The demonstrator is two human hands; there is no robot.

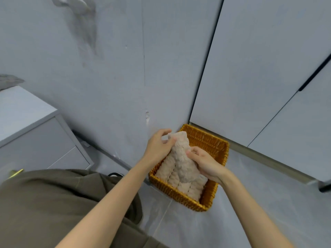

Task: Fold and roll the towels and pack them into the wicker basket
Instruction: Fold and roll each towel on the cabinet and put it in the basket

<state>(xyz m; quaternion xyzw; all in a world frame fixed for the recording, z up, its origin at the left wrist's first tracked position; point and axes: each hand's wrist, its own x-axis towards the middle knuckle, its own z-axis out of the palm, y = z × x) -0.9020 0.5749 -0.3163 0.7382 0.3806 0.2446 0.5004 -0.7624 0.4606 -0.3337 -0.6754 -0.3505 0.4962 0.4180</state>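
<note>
A rectangular wicker basket (211, 140) stands on the grey floor in the corner between a wall and cupboard doors. Several rolled beige towels (192, 189) lie side by side inside it, filling its left part. Above them I hold one more rolled beige towel (182, 158), tilted with its far end up. My left hand (159, 145) pinches that far end between thumb and fingers. My right hand (206, 163) grips the roll's right side near the middle, fingers curled round it. The basket's right part shows bare wicker.
A grey cabinet with drawers (35, 133) stands at the left. Tall pale cupboard doors (259, 77) with a dark handle rise behind the basket. My olive-clad knee (53, 203) fills the lower left. Grey floor (250, 212) lies open to the right of the basket.
</note>
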